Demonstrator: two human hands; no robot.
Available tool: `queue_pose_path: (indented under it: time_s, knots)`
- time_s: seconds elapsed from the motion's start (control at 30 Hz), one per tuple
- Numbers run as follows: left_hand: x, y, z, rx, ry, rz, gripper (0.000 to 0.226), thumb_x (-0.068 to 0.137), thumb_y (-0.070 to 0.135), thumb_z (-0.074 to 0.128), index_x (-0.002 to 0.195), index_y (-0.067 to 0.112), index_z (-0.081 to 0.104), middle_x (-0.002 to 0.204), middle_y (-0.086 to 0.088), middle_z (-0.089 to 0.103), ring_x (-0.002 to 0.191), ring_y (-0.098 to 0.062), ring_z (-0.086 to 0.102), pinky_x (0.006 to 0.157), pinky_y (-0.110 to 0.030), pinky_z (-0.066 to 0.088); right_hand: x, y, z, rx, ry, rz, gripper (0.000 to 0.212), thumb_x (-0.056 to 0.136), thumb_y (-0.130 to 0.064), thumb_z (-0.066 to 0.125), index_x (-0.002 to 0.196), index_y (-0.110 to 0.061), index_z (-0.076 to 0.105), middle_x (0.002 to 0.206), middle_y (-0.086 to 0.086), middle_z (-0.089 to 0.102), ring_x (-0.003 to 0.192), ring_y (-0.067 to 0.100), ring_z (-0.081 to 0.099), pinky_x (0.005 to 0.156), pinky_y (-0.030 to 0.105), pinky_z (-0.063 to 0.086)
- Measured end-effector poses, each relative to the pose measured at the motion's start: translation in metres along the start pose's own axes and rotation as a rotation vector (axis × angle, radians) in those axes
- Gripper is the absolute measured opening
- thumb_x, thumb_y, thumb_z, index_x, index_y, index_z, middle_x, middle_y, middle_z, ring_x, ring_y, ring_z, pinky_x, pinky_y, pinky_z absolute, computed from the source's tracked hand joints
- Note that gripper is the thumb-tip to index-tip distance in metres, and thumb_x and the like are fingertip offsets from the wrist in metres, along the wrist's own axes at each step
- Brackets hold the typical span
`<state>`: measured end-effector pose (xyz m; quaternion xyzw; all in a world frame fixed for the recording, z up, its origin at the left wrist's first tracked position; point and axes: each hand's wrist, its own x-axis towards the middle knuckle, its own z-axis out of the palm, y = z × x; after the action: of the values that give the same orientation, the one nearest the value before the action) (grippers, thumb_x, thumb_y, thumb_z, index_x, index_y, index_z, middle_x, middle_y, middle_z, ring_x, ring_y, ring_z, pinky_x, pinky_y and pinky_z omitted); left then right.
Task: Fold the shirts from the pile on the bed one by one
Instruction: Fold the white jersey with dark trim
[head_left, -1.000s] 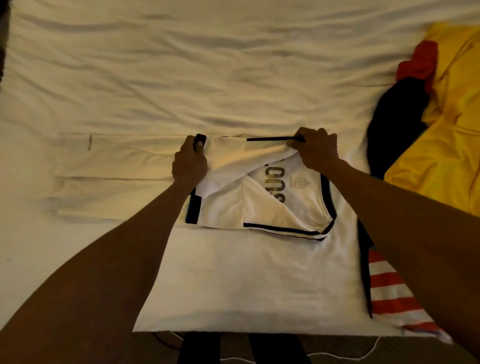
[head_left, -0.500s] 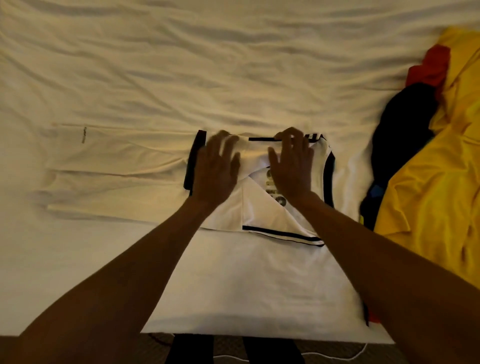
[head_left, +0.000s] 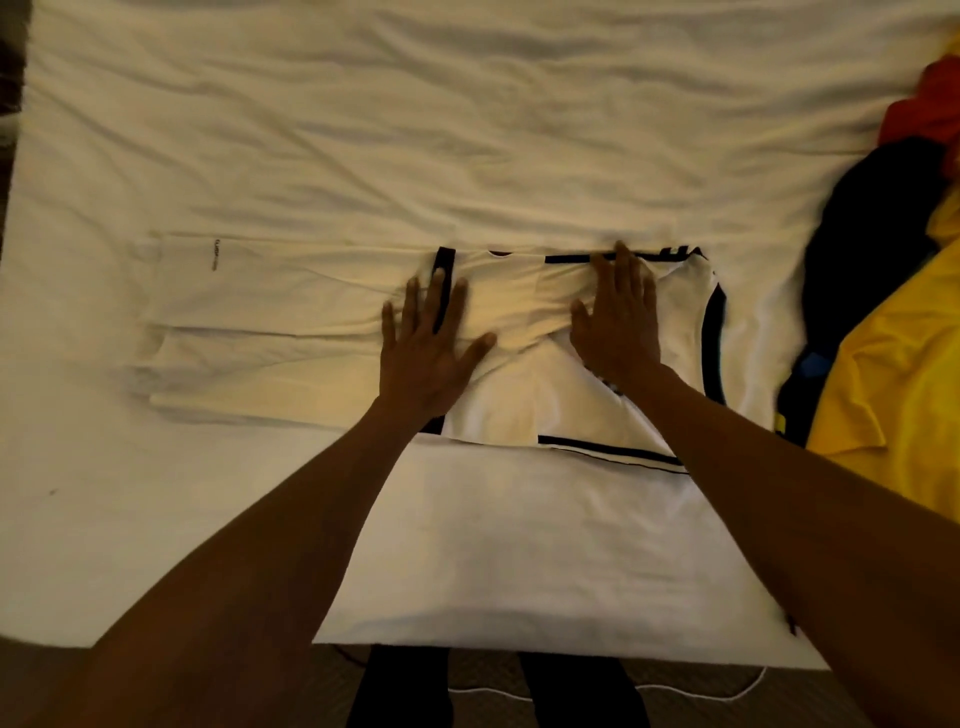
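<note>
A white shirt with black trim (head_left: 524, 395) lies on the bed with its upper part folded over; its lower half stretches toward me. My left hand (head_left: 428, 348) rests flat, fingers spread, on the fold's left edge over a black stripe. My right hand (head_left: 618, 322) lies flat on the right part of the fold, fingertips at the black top edge. Neither hand grips cloth. The pile of shirts sits at the right: a yellow shirt (head_left: 893, 384), a dark one (head_left: 872, 234) and a red one (head_left: 930, 109).
A folded white garment (head_left: 249, 322) lies flat to the left of the shirt. The rumpled white bed sheet (head_left: 415, 130) spreads beyond. The bed's near edge (head_left: 156, 642) is at the bottom, with my legs and a white cable on the floor below.
Both hands let go of the pinched shirt edge, laid it down and now press flat on the fold. They have spread apart since half a second ago.
</note>
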<state>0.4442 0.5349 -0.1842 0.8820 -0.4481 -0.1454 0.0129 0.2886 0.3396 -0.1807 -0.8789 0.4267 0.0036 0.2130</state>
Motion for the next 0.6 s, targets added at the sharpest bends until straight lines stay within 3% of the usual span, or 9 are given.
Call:
queue_pose_path:
  time_s: [0.07, 0.17, 0.23, 0.3, 0.43, 0.5, 0.6]
  knots:
    - [-0.009, -0.007, -0.007, -0.014, -0.013, -0.013, 0.076, 0.097, 0.072, 0.014, 0.160, 0.030, 0.008, 0.168, -0.006, 0.008, 0.155, -0.028, 0.003, 0.122, -0.057, 0.008, -0.004, -0.027, -0.006, 0.051, 0.092, 0.012, 0.067, 0.077, -0.005, 0.048, 0.144, -0.007, 0.040, 0.161, 0.018, 0.020, 0.150, 0.035, 0.015, 0.121, 0.050, 0.015]
    - [-0.016, -0.027, -0.024, -0.114, -0.040, -0.019, 0.074, 0.098, 0.069, 0.008, 0.159, 0.028, 0.016, 0.168, -0.004, 0.009, 0.155, -0.023, -0.001, 0.123, -0.053, 0.003, -0.008, -0.077, -0.005, 0.139, 0.217, -0.088, 0.065, 0.069, 0.006, 0.043, 0.133, -0.007, 0.051, 0.154, 0.017, 0.034, 0.145, 0.033, 0.027, 0.117, 0.045, 0.026]
    - [-0.019, -0.053, -0.038, -0.204, 0.051, -0.030, 0.069, 0.101, 0.063, 0.013, 0.155, 0.026, 0.033, 0.166, -0.004, 0.018, 0.154, -0.024, 0.007, 0.123, -0.051, 0.007, -0.006, -0.116, -0.001, 0.189, 0.227, -0.158, 0.060, 0.071, 0.007, 0.042, 0.127, -0.009, 0.054, 0.150, 0.013, 0.039, 0.142, 0.030, 0.032, 0.114, 0.040, 0.028]
    - [-0.018, -0.091, -0.051, -0.262, 0.198, -0.085, 0.056, 0.104, 0.054, 0.029, 0.145, 0.021, 0.048, 0.158, -0.007, 0.036, 0.150, -0.027, 0.023, 0.120, -0.050, 0.021, 0.000, -0.158, 0.009, 0.227, 0.208, -0.223, 0.052, 0.076, 0.006, 0.042, 0.124, -0.010, 0.055, 0.143, 0.010, 0.047, 0.134, 0.028, 0.040, 0.109, 0.038, 0.032]
    - [-0.024, -0.188, -0.075, -0.327, 0.443, -0.291, 0.043, 0.100, 0.038, 0.048, 0.135, 0.013, 0.054, 0.137, -0.010, 0.054, 0.131, -0.030, 0.046, 0.104, -0.046, 0.040, 0.011, -0.253, 0.041, 0.248, 0.073, -0.351, 0.039, 0.085, -0.002, 0.049, 0.122, -0.012, 0.056, 0.120, 0.006, 0.059, 0.107, 0.028, 0.053, 0.089, 0.041, 0.042]
    - [-0.036, -0.235, -0.084, -0.360, 0.484, -0.478, 0.046, 0.098, 0.038, 0.051, 0.136, 0.012, 0.053, 0.134, -0.011, 0.055, 0.127, -0.031, 0.049, 0.099, -0.045, 0.041, 0.018, -0.301, 0.056, 0.236, -0.038, -0.394, 0.037, 0.090, -0.007, 0.052, 0.126, -0.011, 0.055, 0.120, 0.006, 0.060, 0.106, 0.027, 0.054, 0.087, 0.040, 0.042]
    - [-0.057, -0.293, -0.088, -0.363, 0.389, -0.713, 0.054, 0.095, 0.048, 0.052, 0.137, 0.014, 0.049, 0.130, -0.012, 0.054, 0.119, -0.034, 0.051, 0.091, -0.049, 0.044, 0.036, -0.372, 0.076, 0.114, -0.271, -0.439, 0.047, 0.096, -0.021, 0.053, 0.140, -0.011, 0.042, 0.132, 0.009, 0.053, 0.119, 0.030, 0.048, 0.095, 0.043, 0.040]
